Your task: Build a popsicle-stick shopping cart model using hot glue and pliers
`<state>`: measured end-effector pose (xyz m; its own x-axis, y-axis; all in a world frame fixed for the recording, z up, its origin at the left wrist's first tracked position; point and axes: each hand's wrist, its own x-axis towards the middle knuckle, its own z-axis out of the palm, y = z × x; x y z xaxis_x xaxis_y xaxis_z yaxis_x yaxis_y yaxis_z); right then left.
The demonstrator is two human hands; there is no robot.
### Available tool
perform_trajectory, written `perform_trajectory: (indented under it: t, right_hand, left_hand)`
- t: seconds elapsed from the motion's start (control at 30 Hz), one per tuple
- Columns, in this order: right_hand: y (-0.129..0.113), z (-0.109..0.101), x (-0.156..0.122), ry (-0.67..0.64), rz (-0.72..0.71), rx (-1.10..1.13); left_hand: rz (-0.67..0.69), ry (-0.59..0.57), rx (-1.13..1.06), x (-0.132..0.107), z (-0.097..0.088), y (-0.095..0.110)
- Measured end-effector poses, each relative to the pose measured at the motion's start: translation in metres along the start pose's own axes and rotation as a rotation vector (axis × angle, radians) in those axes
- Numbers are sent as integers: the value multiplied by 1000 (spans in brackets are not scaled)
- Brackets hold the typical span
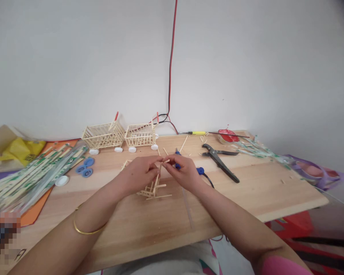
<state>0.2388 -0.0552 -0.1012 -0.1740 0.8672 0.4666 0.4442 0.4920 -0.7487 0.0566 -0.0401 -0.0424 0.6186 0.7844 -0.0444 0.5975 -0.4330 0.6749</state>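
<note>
A small frame of wooden sticks [151, 190] stands on the table, partly hidden behind my left hand. My left hand [140, 172] is closed in a pinch on the upper part of this frame. Close beside it, my right hand [180, 170] pinches a short wooden stick [166, 161] against the same upper corner. The fingertips of both hands nearly meet there. Just behind my right hand is a blue glue gun [200, 170], mostly covered by the hand. A thin clear glue stick [187, 208] seems to extend toward the table's front.
Two finished stick carts [103, 136] with white cap wheels stand at the back. Blue bottle caps [87, 162] and packaged chopsticks [25, 183] lie left. Black-handled cutters [220, 160], a yellow-handled tool [198, 133] and a red bowl [227, 135] are right.
</note>
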Motion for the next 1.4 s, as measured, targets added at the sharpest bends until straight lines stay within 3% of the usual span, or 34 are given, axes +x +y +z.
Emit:
perform_trajectory:
  t: [0.77, 1.4]
  right_hand:
    - [5, 3, -1, 37, 4, 10]
    - [3, -3, -1, -16, 7, 31]
  left_hand:
    - [2, 10, 5, 0, 0, -2]
    - [-4, 2, -29, 0, -2, -6]
